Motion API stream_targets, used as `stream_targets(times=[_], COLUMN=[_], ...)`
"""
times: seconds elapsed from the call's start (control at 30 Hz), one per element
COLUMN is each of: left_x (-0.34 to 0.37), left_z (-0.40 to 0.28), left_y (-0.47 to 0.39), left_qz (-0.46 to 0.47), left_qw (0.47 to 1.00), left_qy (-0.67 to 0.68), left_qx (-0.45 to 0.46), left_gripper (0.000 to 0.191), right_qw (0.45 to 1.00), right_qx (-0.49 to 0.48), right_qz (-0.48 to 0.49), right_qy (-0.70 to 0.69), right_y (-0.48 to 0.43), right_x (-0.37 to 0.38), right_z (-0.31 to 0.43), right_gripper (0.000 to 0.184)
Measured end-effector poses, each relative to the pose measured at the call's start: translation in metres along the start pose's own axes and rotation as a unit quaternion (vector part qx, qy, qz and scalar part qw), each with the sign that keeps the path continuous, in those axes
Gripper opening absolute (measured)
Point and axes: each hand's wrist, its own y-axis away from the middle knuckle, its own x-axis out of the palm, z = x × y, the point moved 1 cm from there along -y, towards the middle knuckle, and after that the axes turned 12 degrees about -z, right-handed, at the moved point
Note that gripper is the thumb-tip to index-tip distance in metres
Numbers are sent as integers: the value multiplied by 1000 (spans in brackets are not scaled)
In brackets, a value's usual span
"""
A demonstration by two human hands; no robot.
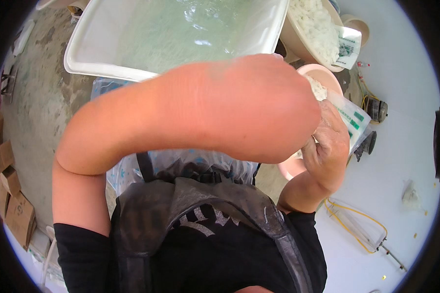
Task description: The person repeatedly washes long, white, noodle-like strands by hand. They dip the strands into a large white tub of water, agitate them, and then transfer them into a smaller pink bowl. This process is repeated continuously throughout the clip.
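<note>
My left arm reaches across to the right, with my left hand [275, 106] blurred close to the camera. Its fingers are hidden from view. Beside it, my right hand [330, 143] has curled fingers, and their tips are hidden behind my left hand. Both hands are over a pink basin [332, 76], where white material [317, 89] shows. A clear plastic bag with green print [354, 117] lies at the far side of my right hand; whether that hand grips it cannot be seen.
Ahead stands a white plastic tub [91, 44] of water. At upper right, a larger basin [297, 40] holds white pieces [311, 22] and another printed bag [350, 47]. A yellow cable [377, 219] runs by the wall on the right. Cardboard boxes [20, 216] lie at left.
</note>
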Motion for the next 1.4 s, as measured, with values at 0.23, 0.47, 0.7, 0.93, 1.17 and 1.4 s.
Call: stream_targets(times=[0.23,0.47,0.7,0.93,1.17,1.4], left_x=[46,36,50,65,94,65], left_z=[-3,-9,24,24,44,47], left_y=[-14,-52,-28,-18,-23,-43], left_qz=[-362,-287,4,-22,-125,-126], left_qw=[612,947,881,966,990,800], left_qy=[675,143,463,243,63,420], left_qx=[-196,31,-96,-90,-35,-409], left_gripper=[21,18,31,28,23,39], right_qw=[777,745,754,493,778,909], right_qx=[219,237,114,248,206,237], right_qz=[-470,-442,-304,-318,-485,168], right_qy=[-357,-440,-570,-770,-342,300], right_y=[-1,6,18,23,31,119], right_x=[22,13,2,7,-7,22], right_z=[-8,-8,-18,-36,-33,-117], right_gripper=[36,52,31,32,33,38])
